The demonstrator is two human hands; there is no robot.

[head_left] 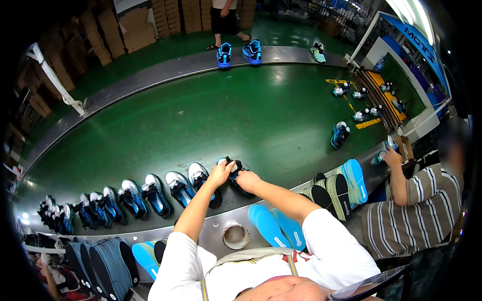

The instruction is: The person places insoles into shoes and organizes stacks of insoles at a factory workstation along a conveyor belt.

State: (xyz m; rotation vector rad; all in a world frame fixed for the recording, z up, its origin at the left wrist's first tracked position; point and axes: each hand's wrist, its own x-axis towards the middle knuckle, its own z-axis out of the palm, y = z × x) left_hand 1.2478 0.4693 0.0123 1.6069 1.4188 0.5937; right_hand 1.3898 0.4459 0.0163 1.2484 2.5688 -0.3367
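Observation:
Both of my hands are on a silver and black sneaker (245,190) at the near edge of the green belt. My left hand (221,173) has its fingers closed on the shoe's upper near the tongue. My right hand (248,181) is curled at the shoe's opening, gripping its collar side; the fingertips are partly hidden. Just left of it stands another silver sneaker (197,173) with a blue inside, first of a long row. Below my hands, on the metal ledge (208,228), are a round crusty cup (235,236) and two blue insoles (268,226).
Stacked insoles (354,180) lie right of my arm, and dark insoles (108,266) at lower left. A person in a striped shirt (411,205) handles a shoe at right. Several sneakers (340,135) stand farther along the belt. Two blue sneakers (224,56) sit on the far ledge.

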